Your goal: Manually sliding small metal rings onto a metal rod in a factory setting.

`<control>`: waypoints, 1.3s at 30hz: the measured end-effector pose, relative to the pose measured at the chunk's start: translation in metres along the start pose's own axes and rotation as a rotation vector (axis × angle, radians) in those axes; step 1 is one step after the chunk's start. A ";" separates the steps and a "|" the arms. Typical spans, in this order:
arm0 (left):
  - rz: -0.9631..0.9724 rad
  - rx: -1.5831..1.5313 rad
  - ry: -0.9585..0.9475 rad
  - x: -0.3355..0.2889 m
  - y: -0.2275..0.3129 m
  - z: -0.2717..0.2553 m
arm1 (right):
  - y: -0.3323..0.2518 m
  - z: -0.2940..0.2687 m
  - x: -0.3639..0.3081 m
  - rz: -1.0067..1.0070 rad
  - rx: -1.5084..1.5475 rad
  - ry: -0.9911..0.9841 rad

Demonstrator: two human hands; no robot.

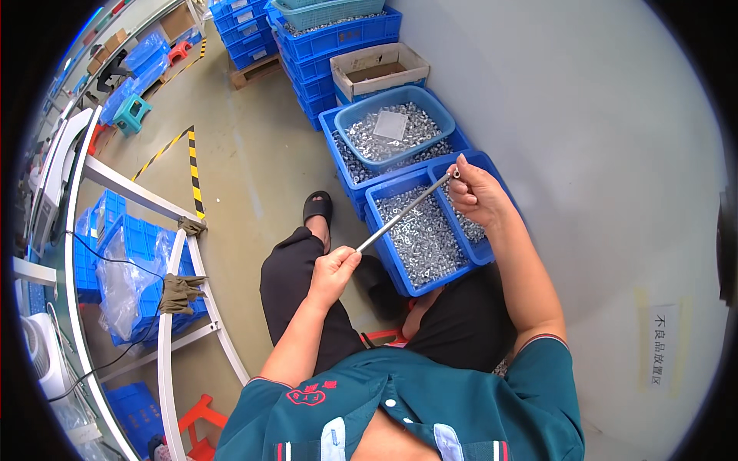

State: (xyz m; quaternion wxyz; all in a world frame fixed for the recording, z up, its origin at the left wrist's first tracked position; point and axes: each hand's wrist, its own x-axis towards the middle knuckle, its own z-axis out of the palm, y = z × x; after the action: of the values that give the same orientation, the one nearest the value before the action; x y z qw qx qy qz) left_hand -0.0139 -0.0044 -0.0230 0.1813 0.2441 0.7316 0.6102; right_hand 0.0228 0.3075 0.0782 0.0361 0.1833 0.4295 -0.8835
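My left hand (332, 275) is closed around the lower end of a thin grey metal rod (403, 213). The rod slants up and to the right, over a divided blue bin (419, 291). At its far tip, my right hand (480, 194) pinches a small ring-shaped metal part (457, 174), like a nut or collar. Whether the tip sits inside the ring or only touches it is too small to tell. Many small shiny metal parts (423, 238) fill the bin's compartments beneath; my right hand and forearm hide some of them.
Behind the bin, a light blue basket (354, 115) of metal parts rests on another blue bin, with a clear square piece (390, 124) on top. Stacked blue crates (307, 50) and an open carton (380, 69) stand farther back. A white wall (600, 192) borders the right; a metal frame (165, 346) the left.
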 end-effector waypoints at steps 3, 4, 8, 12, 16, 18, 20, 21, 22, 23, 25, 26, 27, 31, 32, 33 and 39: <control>-0.002 0.003 -0.008 -0.001 -0.001 -0.001 | 0.001 0.003 0.000 -0.014 -0.046 0.002; -0.004 0.020 -0.007 -0.001 -0.001 -0.001 | 0.001 0.005 0.000 -0.026 -0.095 0.014; -0.003 0.065 0.002 -0.002 0.001 -0.001 | 0.000 0.009 0.000 -0.048 -0.250 0.015; 0.023 0.154 0.027 -0.002 0.002 -0.002 | 0.000 0.019 0.000 -0.187 -0.631 0.164; 0.030 0.119 0.034 -0.001 0.000 -0.002 | -0.003 0.017 -0.003 -0.106 -0.373 0.043; 0.020 0.089 0.024 0.000 -0.001 0.000 | -0.001 0.012 -0.001 -0.106 -0.380 0.056; -0.017 0.171 0.038 -0.001 0.002 0.001 | 0.002 0.012 0.001 -0.107 -0.388 0.063; -0.016 0.172 0.038 -0.001 0.004 0.002 | 0.005 0.013 0.002 -0.169 -0.571 0.155; 0.038 0.240 0.060 -0.002 0.006 0.002 | 0.007 0.014 0.003 -0.229 -0.753 0.248; 0.091 0.308 0.082 -0.002 0.007 0.002 | 0.006 0.014 0.002 -0.230 -0.751 0.248; 0.090 0.206 0.066 0.000 0.001 0.003 | 0.001 0.014 -0.003 -0.101 -0.451 0.037; 0.087 0.103 0.051 0.001 -0.001 0.003 | 0.002 0.015 -0.003 -0.103 -0.449 0.037; 0.088 0.105 0.050 0.000 -0.004 0.002 | 0.003 0.017 -0.003 -0.088 -0.428 0.027; 0.055 0.061 0.047 0.002 -0.005 0.003 | 0.000 0.025 -0.009 -0.041 -0.224 0.021; 0.052 0.032 0.045 0.002 -0.005 0.003 | 0.000 0.023 -0.008 -0.042 -0.225 0.021; 0.053 0.031 0.045 0.002 -0.005 0.003 | 0.001 0.019 -0.007 -0.010 -0.154 0.005; 0.035 -0.002 0.026 0.001 -0.006 0.002 | 0.002 0.014 -0.004 0.078 0.035 -0.095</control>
State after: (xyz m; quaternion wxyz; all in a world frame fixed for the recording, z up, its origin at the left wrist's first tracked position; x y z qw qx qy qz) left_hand -0.0145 -0.0033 -0.0289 0.1614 0.2489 0.7288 0.6171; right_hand 0.0229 0.2944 0.0861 0.0876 0.1581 0.4043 -0.8966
